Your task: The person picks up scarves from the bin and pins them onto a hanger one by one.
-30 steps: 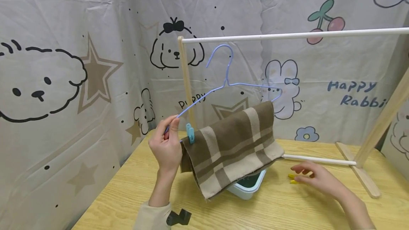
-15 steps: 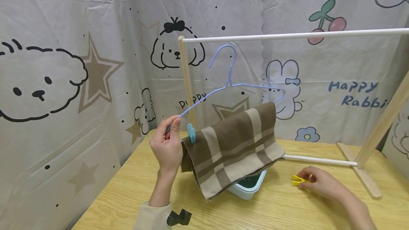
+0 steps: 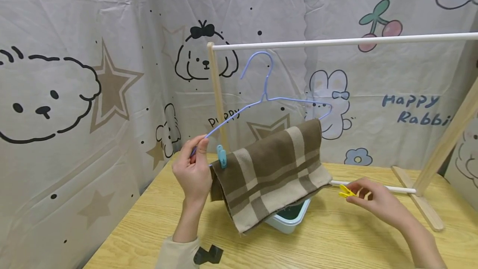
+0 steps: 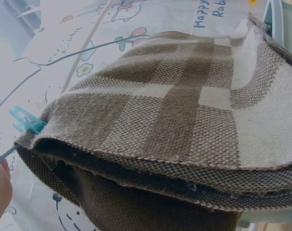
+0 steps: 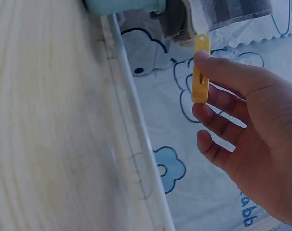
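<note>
My left hand (image 3: 192, 173) grips the left end of a blue wire hanger (image 3: 239, 113), holding it up above the table. Over the hanger's lower bar drapes a folded brown-and-beige plaid cloth (image 3: 274, 165). A light-blue clothespin (image 3: 222, 156) clips the cloth's left end to the bar, right beside my left hand; the left wrist view shows this blue clothespin (image 4: 26, 120) close up. To the right of the cloth, my right hand (image 3: 377, 202) pinches a yellow clothespin (image 5: 200, 72) between thumb and fingers, raised off the table and apart from the cloth.
A pale blue tub (image 3: 287, 221) stands on the wooden table (image 3: 336, 244), partly hidden under the cloth. Behind the hanger stands a rack with a white top rail (image 3: 336, 42), wooden posts and a white lower bar (image 3: 399, 189). A printed curtain (image 3: 123, 94) encloses the back.
My right hand has picked the yellow clothespin up off the table and lifted it slightly. My left hand, the hanger and the cloth stay almost where they were.
</note>
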Demonstrator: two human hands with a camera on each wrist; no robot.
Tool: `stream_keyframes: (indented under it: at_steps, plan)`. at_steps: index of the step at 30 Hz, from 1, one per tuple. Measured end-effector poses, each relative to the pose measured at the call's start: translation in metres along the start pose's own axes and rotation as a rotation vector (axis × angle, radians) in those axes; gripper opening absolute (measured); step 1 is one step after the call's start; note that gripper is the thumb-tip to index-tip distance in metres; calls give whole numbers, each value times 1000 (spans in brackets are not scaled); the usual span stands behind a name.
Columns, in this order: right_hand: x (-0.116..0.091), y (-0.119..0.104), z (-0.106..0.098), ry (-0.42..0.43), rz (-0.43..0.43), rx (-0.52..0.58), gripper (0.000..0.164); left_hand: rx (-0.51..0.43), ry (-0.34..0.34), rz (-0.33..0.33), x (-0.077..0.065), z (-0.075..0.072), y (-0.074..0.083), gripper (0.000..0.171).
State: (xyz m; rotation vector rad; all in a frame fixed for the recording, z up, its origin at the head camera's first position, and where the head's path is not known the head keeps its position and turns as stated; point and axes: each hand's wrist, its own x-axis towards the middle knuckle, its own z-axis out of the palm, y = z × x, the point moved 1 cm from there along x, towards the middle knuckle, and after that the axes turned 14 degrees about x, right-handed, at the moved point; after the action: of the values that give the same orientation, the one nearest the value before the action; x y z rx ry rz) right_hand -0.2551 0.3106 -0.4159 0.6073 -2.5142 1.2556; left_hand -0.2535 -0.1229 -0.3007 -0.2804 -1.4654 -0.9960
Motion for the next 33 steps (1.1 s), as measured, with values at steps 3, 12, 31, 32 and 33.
stream_keyframes:
  at_steps: [3,12,31,32,33]
  plan:
    - [3,-11,-2,57,-60,-11,23,-2,13,0,1,-1,0,9]
    - [3,-26,-2,147,-152,36,49,-30,-6,27,5,-2,1,16]
    - [65,-107,-21,264,-490,-6,60,-32,-15,20,7,-5,-4,18]
    - [69,-109,-22,264,-511,-11,61,-31,-15,21,7,-6,-5,17]
    - [72,-112,-22,266,-531,-14,62,-32,-15,21,7,-6,-5,17]
